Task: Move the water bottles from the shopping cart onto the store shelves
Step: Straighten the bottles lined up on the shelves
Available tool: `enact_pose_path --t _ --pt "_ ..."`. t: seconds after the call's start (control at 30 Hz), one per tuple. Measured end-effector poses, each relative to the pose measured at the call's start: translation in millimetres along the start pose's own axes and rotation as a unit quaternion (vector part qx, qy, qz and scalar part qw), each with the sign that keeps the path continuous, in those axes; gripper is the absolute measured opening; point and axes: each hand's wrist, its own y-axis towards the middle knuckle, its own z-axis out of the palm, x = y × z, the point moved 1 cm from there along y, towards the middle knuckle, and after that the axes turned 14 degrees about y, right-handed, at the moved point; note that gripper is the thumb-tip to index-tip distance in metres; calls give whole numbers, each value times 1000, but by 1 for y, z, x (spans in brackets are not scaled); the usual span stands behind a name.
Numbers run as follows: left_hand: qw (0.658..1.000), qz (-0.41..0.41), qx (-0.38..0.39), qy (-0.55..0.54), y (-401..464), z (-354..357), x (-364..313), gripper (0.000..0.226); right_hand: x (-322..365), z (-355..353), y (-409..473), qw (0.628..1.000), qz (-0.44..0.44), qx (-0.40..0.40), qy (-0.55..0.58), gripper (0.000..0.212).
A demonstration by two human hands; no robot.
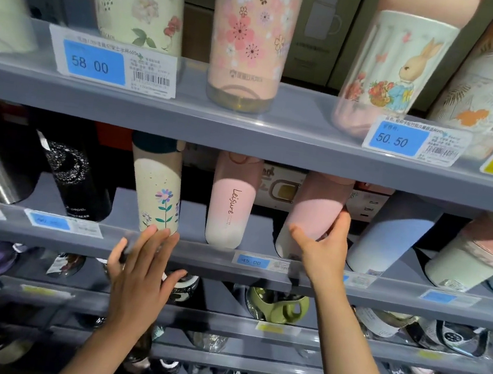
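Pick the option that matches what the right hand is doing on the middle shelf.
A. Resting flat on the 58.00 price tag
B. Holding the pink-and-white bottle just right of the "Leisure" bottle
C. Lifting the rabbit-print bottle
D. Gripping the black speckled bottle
B: the right hand has its thumb and fingers wrapped round the lower part of the pink-and-white bottle, which stands just right of the "Leisure" bottle.

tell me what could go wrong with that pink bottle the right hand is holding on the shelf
The right hand grips the pink bottle while it leans, so letting go early might tip it over the shelf lip. It stands close to the Leisure bottle and could knock it. The left hand presses only the lip, steadying nothing.
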Motion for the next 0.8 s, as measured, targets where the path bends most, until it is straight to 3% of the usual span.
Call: enact_pose_path --t 0.23,0.43,0.63,0.8 --pt "1000 -2 7 -3 0 -2 -1 58 1 9 -8 996 -31 -45 -72 98" --pt "1000 -1 5 2 0 -2 -1 57 -6 -5 -3 999 -6 7 -35 86" --pt "1000 10 6 14 2 -2 0 56 -4 12 -9 988 -51 -55 -136 95" --pt "1000 -9 -19 7 13 -17 -1 49 -2 13 -10 987 -53 -42 -143 94"
